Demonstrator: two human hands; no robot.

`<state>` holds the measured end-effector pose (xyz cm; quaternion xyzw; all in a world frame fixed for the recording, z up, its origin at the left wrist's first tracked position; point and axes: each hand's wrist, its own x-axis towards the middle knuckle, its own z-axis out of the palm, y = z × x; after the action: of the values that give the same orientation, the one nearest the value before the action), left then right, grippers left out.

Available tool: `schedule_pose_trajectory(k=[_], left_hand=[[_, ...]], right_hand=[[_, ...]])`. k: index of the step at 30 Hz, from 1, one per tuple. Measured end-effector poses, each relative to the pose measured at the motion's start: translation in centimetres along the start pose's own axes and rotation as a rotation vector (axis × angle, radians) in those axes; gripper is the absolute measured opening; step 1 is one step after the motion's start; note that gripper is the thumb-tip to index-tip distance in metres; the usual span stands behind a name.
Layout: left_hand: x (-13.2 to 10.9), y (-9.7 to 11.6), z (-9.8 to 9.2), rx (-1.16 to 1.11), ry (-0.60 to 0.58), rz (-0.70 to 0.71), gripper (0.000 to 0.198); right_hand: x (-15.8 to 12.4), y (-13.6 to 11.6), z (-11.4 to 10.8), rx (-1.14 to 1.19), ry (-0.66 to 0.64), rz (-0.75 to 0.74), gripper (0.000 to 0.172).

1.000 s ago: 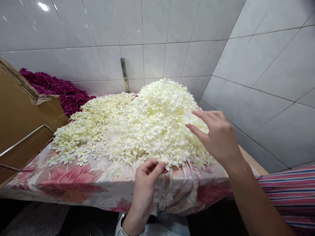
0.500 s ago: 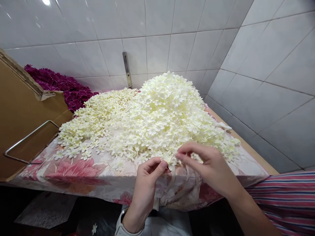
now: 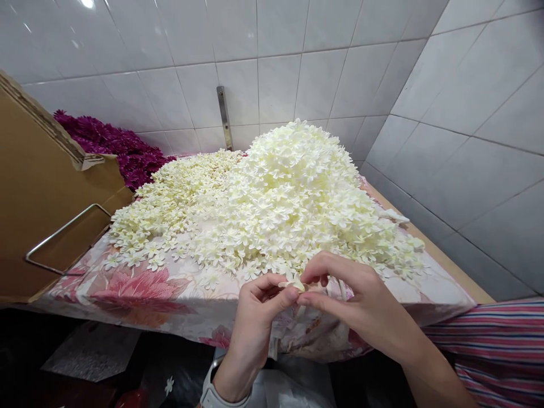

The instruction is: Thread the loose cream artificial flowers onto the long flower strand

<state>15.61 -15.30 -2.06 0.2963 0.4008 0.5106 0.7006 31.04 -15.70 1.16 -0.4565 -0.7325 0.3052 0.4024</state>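
Observation:
A large heap of white flowers (image 3: 297, 187) covers the middle of the table, with a lower spread of small cream flowers (image 3: 182, 187) to its left. At the front edge of the heap, my left hand (image 3: 259, 311) pinches a white flower (image 3: 294, 284) between thumb and fingers. My right hand (image 3: 357, 289) meets it from the right, its thumb and index finger closed at the same flower's right side. Whether the right fingertips grip the flower or something finer is too small to tell. A pale ribbon hangs below the hands, partly hidden.
An open cardboard box (image 3: 55, 209) with a metal wire handle (image 3: 63, 226) stands at the left. Purple flowers (image 3: 123, 147) lie behind it. The floral tablecloth (image 3: 140, 289) drapes over the front edge. Striped cloth (image 3: 501, 334) is at the right, and tiled walls (image 3: 280, 85) rise behind.
My right hand has moved down and left, bringing its fingertips against the flower at my left hand. The whole view has shifted slightly.

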Motion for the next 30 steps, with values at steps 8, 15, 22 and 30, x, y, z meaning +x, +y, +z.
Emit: schedule_pose_trajectory(k=[8,15,22,30], left_hand=[[-0.1,0.0,0.0,0.065,-0.061,0.030,0.016],[-0.2,-0.7,0.1,0.207,-0.058,0.132,0.011],[1.2,2.9,-2.4,0.608,0.159,0.565,0.007],[5.6,8.4,-5.6,0.717,0.489,0.762,0.018]], right_hand=[[-0.2,1.0,0.5,0.237,0.048,0.113,0.012],[-1.6,1.6,2.3,0.137,0.204,0.150,0.018],[-2.7,2.0,3.2,0.361,0.525,0.436,0.024],[-2.7,3.4,4.6,0.567,0.571,0.523,0.031]])
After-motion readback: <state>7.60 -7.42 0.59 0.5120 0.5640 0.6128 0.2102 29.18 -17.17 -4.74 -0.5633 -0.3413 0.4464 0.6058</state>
